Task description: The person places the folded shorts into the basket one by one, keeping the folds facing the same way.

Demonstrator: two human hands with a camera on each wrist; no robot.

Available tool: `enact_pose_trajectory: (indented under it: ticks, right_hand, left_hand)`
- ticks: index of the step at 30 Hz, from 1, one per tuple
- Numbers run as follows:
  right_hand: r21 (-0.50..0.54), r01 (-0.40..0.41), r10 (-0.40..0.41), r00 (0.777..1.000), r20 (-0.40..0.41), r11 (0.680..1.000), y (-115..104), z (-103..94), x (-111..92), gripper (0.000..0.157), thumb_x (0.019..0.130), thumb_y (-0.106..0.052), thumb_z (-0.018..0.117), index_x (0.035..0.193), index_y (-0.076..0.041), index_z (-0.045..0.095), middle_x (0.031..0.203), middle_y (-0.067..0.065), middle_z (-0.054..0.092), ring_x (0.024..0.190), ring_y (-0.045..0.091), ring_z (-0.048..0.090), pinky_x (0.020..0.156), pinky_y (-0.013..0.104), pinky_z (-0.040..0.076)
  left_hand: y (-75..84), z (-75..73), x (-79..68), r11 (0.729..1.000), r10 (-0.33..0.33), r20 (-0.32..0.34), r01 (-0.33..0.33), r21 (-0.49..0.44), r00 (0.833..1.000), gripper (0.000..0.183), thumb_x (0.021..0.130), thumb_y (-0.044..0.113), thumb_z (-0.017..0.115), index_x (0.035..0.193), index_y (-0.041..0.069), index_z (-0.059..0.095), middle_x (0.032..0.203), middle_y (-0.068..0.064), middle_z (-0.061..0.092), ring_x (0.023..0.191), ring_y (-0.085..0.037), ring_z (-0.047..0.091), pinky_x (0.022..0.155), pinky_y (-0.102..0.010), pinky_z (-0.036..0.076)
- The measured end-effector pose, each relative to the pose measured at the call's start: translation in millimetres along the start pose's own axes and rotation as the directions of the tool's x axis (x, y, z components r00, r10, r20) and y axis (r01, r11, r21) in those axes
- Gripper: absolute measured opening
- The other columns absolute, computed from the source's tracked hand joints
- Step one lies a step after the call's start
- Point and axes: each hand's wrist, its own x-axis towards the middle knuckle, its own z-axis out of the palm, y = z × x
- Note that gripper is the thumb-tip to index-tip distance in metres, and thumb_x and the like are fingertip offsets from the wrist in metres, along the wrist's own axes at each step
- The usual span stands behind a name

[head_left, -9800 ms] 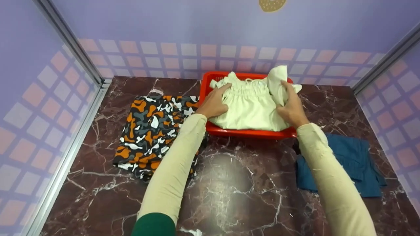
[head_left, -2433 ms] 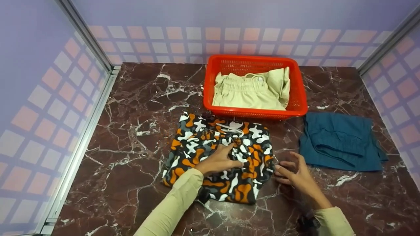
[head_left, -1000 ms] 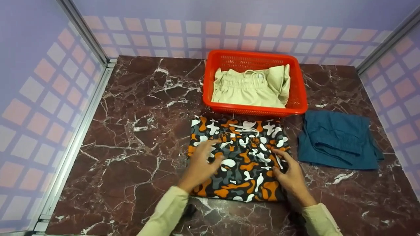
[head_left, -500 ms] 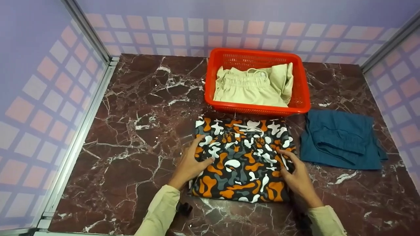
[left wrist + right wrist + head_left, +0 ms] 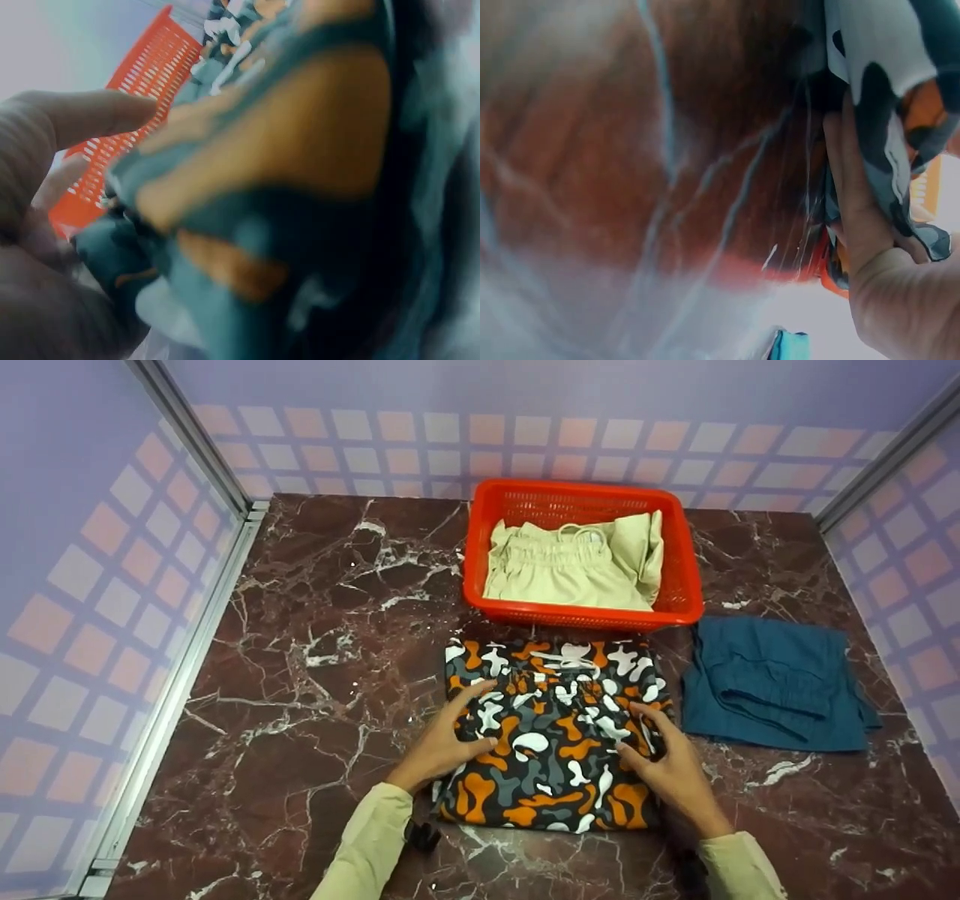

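Note:
Folded orange, black, grey and white camouflage pants (image 5: 547, 750) lie in front of the basket, their white drawstring at the far side. My left hand (image 5: 439, 746) holds their left side, index finger and thumb on top. My right hand (image 5: 671, 765) grips the right side; in the right wrist view its fingers (image 5: 855, 195) reach under the cloth. The left wrist view shows blurred pants cloth (image 5: 300, 135) beside a fingertip (image 5: 135, 111). Fingers beneath the left edge are mostly hidden.
A red plastic basket (image 5: 585, 615) stands against the back wall, with folded beige drawstring pants (image 5: 566, 574) inside. Folded blue pants (image 5: 772, 682) lie to the right. Patterned walls (image 5: 360, 435) enclose the dark marbled tabletop (image 5: 300, 720) at the back and sides.
Earlier, both hands set the beige pants in the basket. The camouflage pants have since moved from the left to the front of the basket. Lately the left fingers have shifted inward over them.

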Motion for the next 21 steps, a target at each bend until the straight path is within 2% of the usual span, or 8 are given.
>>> enact_pose_trajectory:
  ticks: [6, 10, 12, 14, 17, 18, 20, 21]
  right_hand:
    - [-0.119, -0.037, 0.039, 0.999, 0.019, 0.992, -1.7, 4.1, 4.5, 0.064, 0.081, -0.003, 0.084, 0.140, -0.003, 0.058, 0.132, 0.024, 0.062, 0.114, 0.040, 0.061, 0.094, 0.056, 0.049]
    - [-0.185, -0.014, 0.014, 1.000, -0.004, 0.983, -1.6, 5.2, 5.7, 0.060, 0.079, 0.003, 0.081, 0.136, -0.001, 0.061, 0.130, 0.028, 0.062, 0.116, 0.046, 0.059, 0.095, 0.060, 0.048]
    - [-0.203, -0.016, 0.014, 1.000, -0.012, 0.979, -1.4, 5.5, 5.7, 0.059, 0.079, 0.004, 0.079, 0.136, -0.002, 0.061, 0.128, 0.028, 0.063, 0.112, 0.047, 0.060, 0.091, 0.060, 0.049]
    - [-0.210, -0.020, 0.017, 1.000, -0.016, 0.978, -1.5, 5.7, 5.0, 0.060, 0.079, 0.006, 0.077, 0.136, -0.003, 0.061, 0.127, 0.028, 0.064, 0.109, 0.046, 0.061, 0.088, 0.059, 0.050]
    - [-0.201, -0.012, 0.007, 1.000, -0.026, 0.979, -1.8, 5.8, 3.2, 0.062, 0.078, 0.010, 0.073, 0.138, -0.003, 0.061, 0.128, 0.028, 0.063, 0.109, 0.046, 0.061, 0.087, 0.057, 0.050]
    - [-0.197, -0.005, -0.002, 0.999, -0.034, 0.980, -2.2, 5.6, 2.1, 0.063, 0.078, 0.011, 0.072, 0.138, -0.003, 0.061, 0.128, 0.028, 0.063, 0.108, 0.045, 0.061, 0.086, 0.056, 0.051]
    - [-0.189, 0.025, -0.036, 0.998, -0.059, 0.982, -3.3, 5.1, -0.5, 0.064, 0.076, 0.015, 0.072, 0.137, -0.002, 0.062, 0.126, 0.028, 0.064, 0.105, 0.042, 0.063, 0.083, 0.053, 0.051]
    - [-0.186, 0.045, -0.059, 0.996, -0.073, 0.982, -4.3, 4.7, -1.9, 0.065, 0.075, 0.016, 0.072, 0.137, -0.002, 0.062, 0.125, 0.028, 0.065, 0.098, 0.038, 0.064, 0.079, 0.048, 0.052]
  left_hand:
    - [-3.4, 3.6, 3.8, 0.994, 0.033, 0.041, -0.037, 0.105, 0.999, 0.076, 0.088, -0.006, 0.067, 0.152, 0.029, 0.048, 0.161, -0.002, 0.036, 0.147, -0.035, 0.031, 0.114, -0.063, 0.030]
    - [-2.9, 6.7, 4.7, 0.984, 0.020, 0.033, -0.026, 0.176, 0.999, 0.064, 0.095, -0.004, 0.060, 0.150, 0.027, 0.051, 0.158, -0.005, 0.042, 0.133, -0.037, 0.046, 0.101, -0.054, 0.042]
    - [-2.6, 7.8, 4.7, 0.978, 0.016, 0.029, -0.022, 0.207, 0.999, 0.060, 0.098, -0.001, 0.059, 0.151, 0.024, 0.050, 0.155, -0.007, 0.046, 0.129, -0.036, 0.049, 0.103, -0.053, 0.041]
    - [-2.6, 9.0, 4.3, 0.971, 0.013, 0.030, -0.019, 0.238, 0.999, 0.058, 0.099, 0.001, 0.058, 0.153, 0.019, 0.047, 0.154, -0.009, 0.048, 0.133, -0.036, 0.048, 0.112, -0.053, 0.035]
    - [-2.2, 10.9, 1.9, 0.962, -0.006, 0.037, -0.005, 0.273, 0.999, 0.060, 0.101, 0.003, 0.058, 0.157, 0.018, 0.041, 0.151, -0.013, 0.049, 0.123, -0.037, 0.053, 0.110, -0.052, 0.039]
    - [-2.1, 11.5, 0.9, 0.959, -0.005, 0.037, -0.006, 0.284, 0.999, 0.061, 0.101, 0.004, 0.058, 0.158, 0.018, 0.039, 0.151, -0.014, 0.049, 0.121, -0.036, 0.054, 0.106, -0.050, 0.043]
    - [-1.3, 12.2, -2.0, 0.957, 0.003, 0.037, -0.013, 0.290, 0.999, 0.063, 0.101, 0.005, 0.058, 0.159, 0.018, 0.036, 0.149, -0.015, 0.051, 0.106, -0.035, 0.055, 0.092, -0.048, 0.048]
    - [-0.5, 12.2, -3.7, 0.957, 0.011, 0.034, -0.021, 0.290, 0.999, 0.064, 0.101, 0.005, 0.058, 0.159, 0.019, 0.035, 0.149, -0.015, 0.051, 0.104, -0.034, 0.055, 0.089, -0.047, 0.048]
